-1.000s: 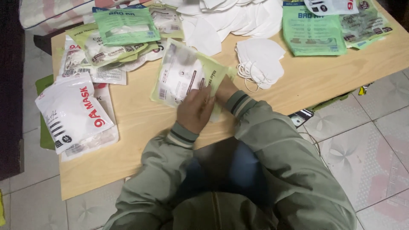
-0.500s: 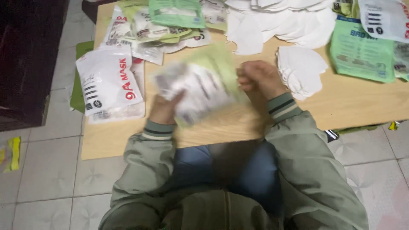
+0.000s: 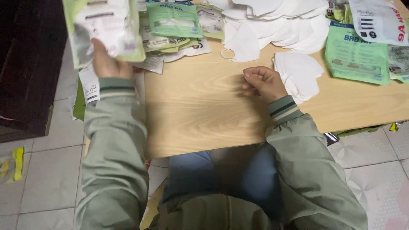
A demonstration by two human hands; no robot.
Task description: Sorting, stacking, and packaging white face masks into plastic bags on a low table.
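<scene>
One left hand (image 3: 106,64) grips green mask packet (image 3: 104,30) holding white mask

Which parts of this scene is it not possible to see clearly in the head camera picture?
- Green and clear plastic packet in the left hand: motion-blurred, its top cut off by the picture's upper edge.
- Left-hand fingers: hidden behind that packet.
- Right hand: loosely curled, so its palm is hidden.
- Pile of white masks on the wooden table: cut off by the upper edge.
</scene>
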